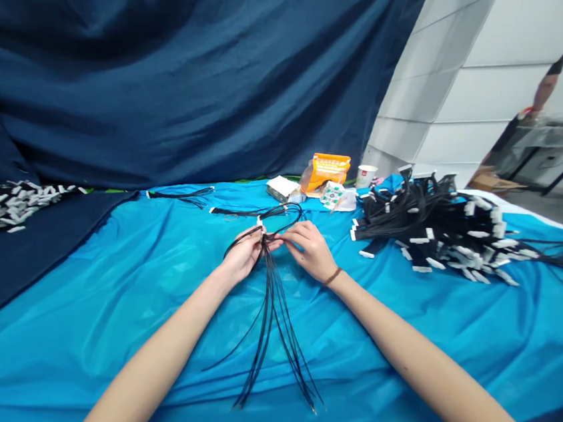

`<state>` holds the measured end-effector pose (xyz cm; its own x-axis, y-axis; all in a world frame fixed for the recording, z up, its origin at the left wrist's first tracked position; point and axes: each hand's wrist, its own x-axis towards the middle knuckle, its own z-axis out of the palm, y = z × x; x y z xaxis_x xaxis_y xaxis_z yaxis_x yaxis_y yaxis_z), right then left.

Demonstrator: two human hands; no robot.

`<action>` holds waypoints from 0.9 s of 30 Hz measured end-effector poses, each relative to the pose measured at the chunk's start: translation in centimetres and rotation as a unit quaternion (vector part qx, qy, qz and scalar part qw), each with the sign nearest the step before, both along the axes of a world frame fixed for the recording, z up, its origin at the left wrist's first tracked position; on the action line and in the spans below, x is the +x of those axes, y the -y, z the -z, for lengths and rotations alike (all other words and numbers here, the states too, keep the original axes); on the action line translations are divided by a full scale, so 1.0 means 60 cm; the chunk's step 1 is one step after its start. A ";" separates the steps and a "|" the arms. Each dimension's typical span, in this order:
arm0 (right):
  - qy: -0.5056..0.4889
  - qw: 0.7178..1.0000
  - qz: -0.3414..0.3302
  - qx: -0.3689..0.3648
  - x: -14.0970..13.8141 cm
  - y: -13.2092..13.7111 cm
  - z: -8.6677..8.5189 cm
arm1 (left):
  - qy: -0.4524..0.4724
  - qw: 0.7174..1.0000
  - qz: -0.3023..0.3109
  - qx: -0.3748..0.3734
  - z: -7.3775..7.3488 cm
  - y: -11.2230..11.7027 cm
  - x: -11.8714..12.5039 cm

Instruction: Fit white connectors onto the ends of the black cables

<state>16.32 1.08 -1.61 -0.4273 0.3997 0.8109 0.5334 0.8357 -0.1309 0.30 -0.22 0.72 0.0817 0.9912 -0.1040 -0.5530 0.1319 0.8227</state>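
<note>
Between my hands is a black wire harness (268, 297) with a white connector at its upper end, its loose wires fanning down toward the front of the blue cloth. My left hand (245, 255) is closed around the harness just below the connector. The fingers of my right hand (310, 249) pinch some of the thin black wires at the right side of the bundle. A loop of wire arcs up behind both hands. Another black wire harness (241, 213) with a white end lies just beyond, and a further one (177, 196) rests to its left.
A large heap of black harnesses with white connectors (441, 221) lies at the right. More connectors (15, 206) are piled on dark cloth at far left. An orange bag (329, 170), a small box (284, 188) and a paper cup (366, 176) stand at the back. A person (546, 88) is at far right.
</note>
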 end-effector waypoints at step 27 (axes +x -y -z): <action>0.048 0.982 0.066 0.172 -0.015 0.033 -0.012 | 0.039 0.999 0.009 -0.011 0.006 0.010 0.023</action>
